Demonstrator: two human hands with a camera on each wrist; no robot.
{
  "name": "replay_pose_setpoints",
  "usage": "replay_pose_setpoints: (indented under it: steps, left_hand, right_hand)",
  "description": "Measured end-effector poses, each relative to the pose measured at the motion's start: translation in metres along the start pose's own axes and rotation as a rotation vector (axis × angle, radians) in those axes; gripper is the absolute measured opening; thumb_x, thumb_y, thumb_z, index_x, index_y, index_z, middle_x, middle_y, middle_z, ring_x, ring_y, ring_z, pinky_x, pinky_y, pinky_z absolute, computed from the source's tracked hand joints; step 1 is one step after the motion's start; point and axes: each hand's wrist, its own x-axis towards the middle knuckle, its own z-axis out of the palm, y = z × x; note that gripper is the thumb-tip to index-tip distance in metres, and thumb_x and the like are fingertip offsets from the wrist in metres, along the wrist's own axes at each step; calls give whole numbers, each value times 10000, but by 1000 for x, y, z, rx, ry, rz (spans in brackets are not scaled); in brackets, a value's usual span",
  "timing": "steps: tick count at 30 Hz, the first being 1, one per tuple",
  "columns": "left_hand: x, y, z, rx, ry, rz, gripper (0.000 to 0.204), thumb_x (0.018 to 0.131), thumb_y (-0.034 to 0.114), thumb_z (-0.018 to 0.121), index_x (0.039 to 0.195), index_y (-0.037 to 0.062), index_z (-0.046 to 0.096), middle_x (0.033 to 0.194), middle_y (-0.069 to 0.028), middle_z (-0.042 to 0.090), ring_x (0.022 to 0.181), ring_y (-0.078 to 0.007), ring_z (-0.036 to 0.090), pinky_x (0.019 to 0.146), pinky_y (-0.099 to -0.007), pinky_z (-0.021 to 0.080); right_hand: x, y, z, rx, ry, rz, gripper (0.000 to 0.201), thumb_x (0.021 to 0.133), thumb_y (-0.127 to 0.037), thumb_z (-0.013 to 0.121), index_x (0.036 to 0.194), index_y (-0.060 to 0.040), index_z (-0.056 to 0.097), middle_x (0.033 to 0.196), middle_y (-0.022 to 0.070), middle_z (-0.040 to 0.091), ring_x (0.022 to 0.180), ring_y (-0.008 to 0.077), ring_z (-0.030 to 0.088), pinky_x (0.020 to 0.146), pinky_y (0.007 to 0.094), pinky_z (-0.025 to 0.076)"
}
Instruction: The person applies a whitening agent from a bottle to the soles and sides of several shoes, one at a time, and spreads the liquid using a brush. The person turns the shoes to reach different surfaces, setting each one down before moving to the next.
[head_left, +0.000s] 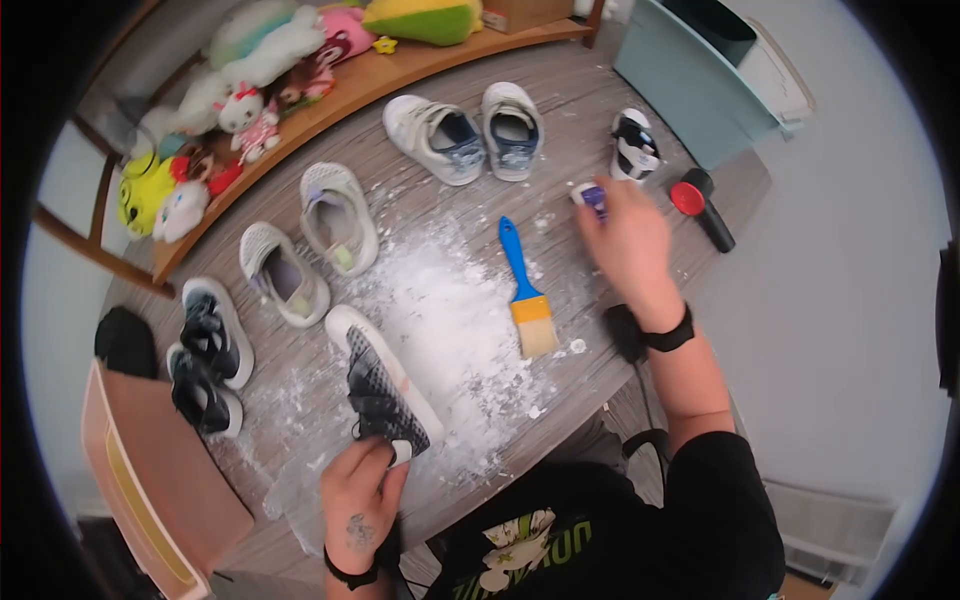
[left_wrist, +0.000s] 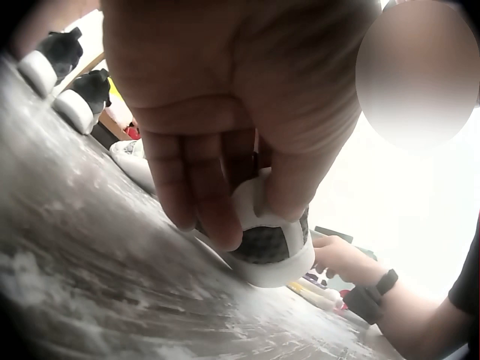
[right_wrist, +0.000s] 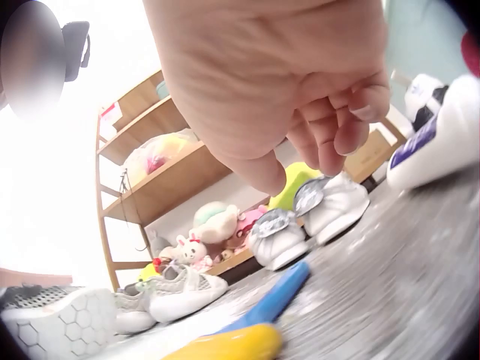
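Observation:
My left hand [head_left: 360,500] pinches the heel end of a black-and-white knit shoe [head_left: 388,388], which lies on the powdery table. In the left wrist view, the fingers and thumb of this hand [left_wrist: 240,97] are on either side of the shoe's white heel [left_wrist: 274,270]. Over at the right, my other hand [head_left: 637,240] hovers by a white bottle with a purple label [head_left: 592,200]. The right wrist view has that hand [right_wrist: 277,90] with loosely bent fingers, apart from the bottle [right_wrist: 442,142]. A blue-handled brush [head_left: 520,290] lies between the two hands.
White powder [head_left: 430,300] covers the table's middle. Pairs of pale shoes [head_left: 340,220], white shoes [head_left: 437,140] and dark shoes [head_left: 215,330] stand around it. A small black-and-white shoe [head_left: 634,147], a black-and-red device [head_left: 705,208], a teal bin [head_left: 690,90] and a pink bin [head_left: 160,470] flank them.

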Motion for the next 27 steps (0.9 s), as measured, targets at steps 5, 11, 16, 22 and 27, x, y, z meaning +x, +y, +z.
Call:
replay_pose_setpoints:
  steps: [5, 11, 16, 22, 27]
  left_hand:
    - [0, -2, -5, 49, 24, 41, 212, 738, 47, 759, 913, -7, 653, 952, -164, 666, 827, -382, 643, 723, -420, 523]
    - [-1, -7, -7, 60, 30, 93, 233, 736, 65, 756, 948, 30, 665, 968, -120, 674, 814, -347, 655, 709, -421, 526]
    - [0, -12, -8, 50, -9, 98, 244, 731, 67, 759, 955, 36, 667, 972, -113, 670, 808, -336, 652, 709, -418, 529]
    - [-1, -26, -2, -21, 15, 146, 274, 733, 57, 748, 991, 29, 660, 1007, -118, 669, 826, -320, 655, 721, -405, 533]
    - [-3, -32, -2, -82, -57, 134, 280, 734, 49, 738, 1000, 27, 654, 1029, -121, 667, 844, -317, 654, 735, -404, 535]
  right_hand:
    - [7, 40, 0, -92, -204, 120, 399, 829, -300, 701, 1148, -62, 669, 934, 158, 691, 827, 367, 680, 700, 447, 542]
    - [34, 52, 7, 252, -692, 219, 418, 810, -284, 708, 1096, 18, 665, 747, 138, 680, 712, 222, 681, 664, 354, 514]
    - [35, -1, -19, 906, -610, 249, 394, 858, -288, 684, 1100, 9, 588, 931, 72, 636, 829, 140, 610, 730, 281, 489]
    - [33, -97, -35, 1615, -556, 91, 593, 864, -408, 721, 1237, 2, 511, 1021, 130, 639, 911, 188, 623, 803, 306, 510]
    - [46, -144, -26, 1487, -548, -21, 511, 847, -101, 742, 1268, 6, 474, 1150, 199, 660, 1077, 273, 657, 953, 399, 524]
